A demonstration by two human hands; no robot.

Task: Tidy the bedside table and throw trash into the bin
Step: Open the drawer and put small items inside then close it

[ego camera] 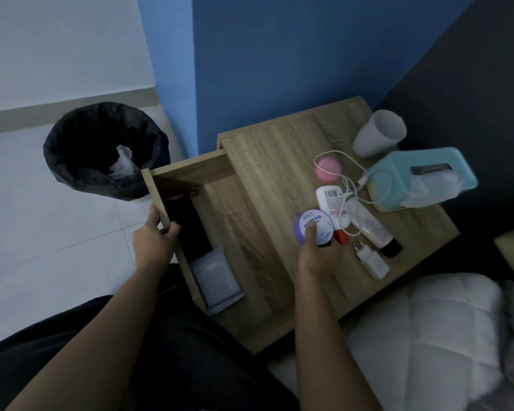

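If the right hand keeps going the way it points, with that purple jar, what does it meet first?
Probably the white tube with the barcode, lying just beyond the jar held in the right hand, with the charger cable draped over it. Height above the table is unclear.

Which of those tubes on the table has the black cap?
The clear tube, lying nearest the charger. The white tube beside it has a red cap and a barcode.

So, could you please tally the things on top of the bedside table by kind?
Round jars: 2 (purple jar in the right hand, pink jar)
Tubes: 2
Cup: 1
Tissue box: 1
Charger with cable: 1
Total: 7
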